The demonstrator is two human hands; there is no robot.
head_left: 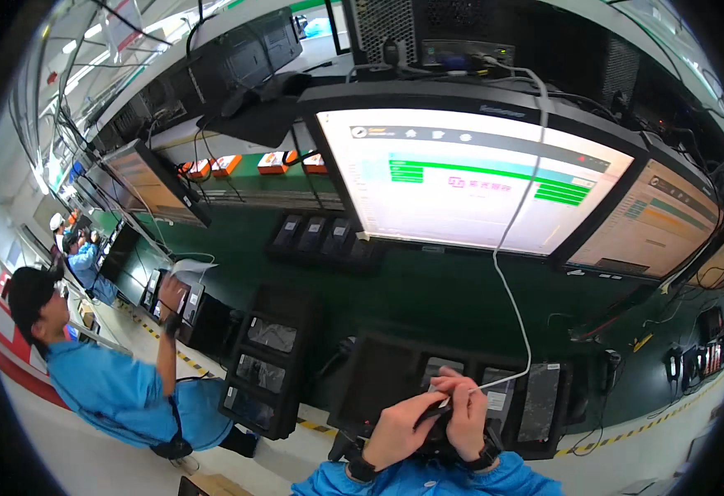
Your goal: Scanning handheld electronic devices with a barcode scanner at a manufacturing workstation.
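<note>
Both hands meet low in the middle, above the near edge of a black foam tray (370,372). My left hand (396,431) is closed round a thin dark device, seen only as an edge and mostly hidden by the fingers. Against it, my right hand (467,420) pinches the end of a white cable (512,293), which hangs down from above the monitor. Whether the plug sits in the device cannot be made out. Flat phone-like devices lie in the tray's slots, among them a grey one (540,403) right of my hands. Black bands circle both wrists.
A large lit monitor (477,186) stands ahead, with a second screen (647,219) at its right. Another black tray (254,372) of devices sits left, and a third (316,236) lies farther back. A co-worker in blue (122,380) works at the left. Handheld scanners (611,368) stand right.
</note>
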